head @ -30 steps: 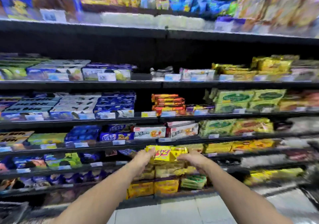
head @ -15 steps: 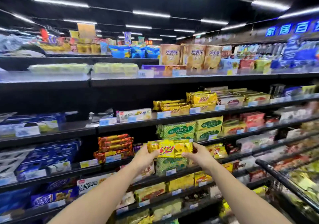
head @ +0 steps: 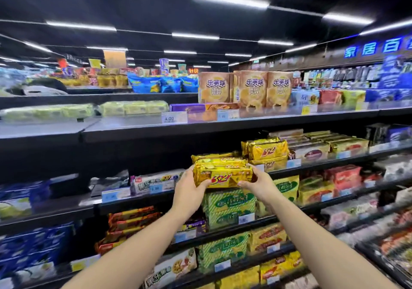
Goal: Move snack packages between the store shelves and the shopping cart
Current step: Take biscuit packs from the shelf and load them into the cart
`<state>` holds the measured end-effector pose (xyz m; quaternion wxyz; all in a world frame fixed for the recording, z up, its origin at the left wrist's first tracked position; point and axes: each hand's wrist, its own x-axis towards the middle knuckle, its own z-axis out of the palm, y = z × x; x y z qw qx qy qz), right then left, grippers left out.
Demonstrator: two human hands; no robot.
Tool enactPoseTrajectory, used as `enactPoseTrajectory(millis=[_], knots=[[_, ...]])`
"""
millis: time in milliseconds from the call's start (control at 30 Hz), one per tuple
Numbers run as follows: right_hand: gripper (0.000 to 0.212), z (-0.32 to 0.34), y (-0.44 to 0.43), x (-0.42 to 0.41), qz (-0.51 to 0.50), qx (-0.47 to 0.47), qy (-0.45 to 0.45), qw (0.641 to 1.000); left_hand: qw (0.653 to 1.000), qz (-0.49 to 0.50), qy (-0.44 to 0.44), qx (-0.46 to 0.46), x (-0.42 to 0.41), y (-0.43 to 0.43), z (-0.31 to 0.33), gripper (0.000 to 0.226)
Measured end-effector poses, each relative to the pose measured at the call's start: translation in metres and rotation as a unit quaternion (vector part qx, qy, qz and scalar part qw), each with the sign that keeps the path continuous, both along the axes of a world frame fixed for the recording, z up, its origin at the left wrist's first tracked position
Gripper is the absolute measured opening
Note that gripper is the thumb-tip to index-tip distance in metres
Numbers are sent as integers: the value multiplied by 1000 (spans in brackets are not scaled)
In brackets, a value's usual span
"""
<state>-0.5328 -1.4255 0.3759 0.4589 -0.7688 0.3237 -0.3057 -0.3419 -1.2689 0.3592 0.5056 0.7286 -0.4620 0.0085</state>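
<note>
A gold snack package (head: 223,174) marked 3+2 is held level in front of a middle shelf (head: 312,166). My left hand (head: 189,188) grips its left end and my right hand (head: 259,182) grips its right end, thumbs under its front edge. More gold packages of the same kind (head: 265,149) lie stacked on that shelf just behind and to the right. The held package sits at the shelf's front edge; whether it touches the stack behind cannot be told. The shopping cart rim (head: 379,257) shows at the lower right.
Green biscuit packs (head: 229,204) fill the shelf below my hands. Orange-red packs (head: 131,219) and blue boxes (head: 33,244) lie lower left. Tan boxes (head: 245,88) stand on the top shelf. A dark bare stretch of shelf (head: 73,186) lies left of my hands.
Both hands have lifted the gold package from a lower shelf level up to the middle shelf, and my view has tilted upward and to the right.
</note>
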Motion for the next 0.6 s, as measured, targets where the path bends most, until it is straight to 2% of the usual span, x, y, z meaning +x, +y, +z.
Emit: enactPoseTrajectory(millis=[100, 267, 400, 500, 600], knots=[[79, 13, -22, 12, 3, -51, 9, 999, 999, 29, -14, 5, 8, -20, 10, 54], [83, 33, -63, 37, 9, -89, 21, 996, 996, 88, 5, 15, 19, -53, 25, 32], [70, 47, -86, 54, 16, -95, 45, 994, 987, 148, 1, 60, 31, -82, 36, 41], [54, 51, -96, 62, 5, -142, 116, 983, 980, 158, -3, 123, 39, -102, 40, 44], [42, 48, -100, 65, -6, -228, 205, 952, 969, 166, -4, 181, 45, -111, 28, 45]])
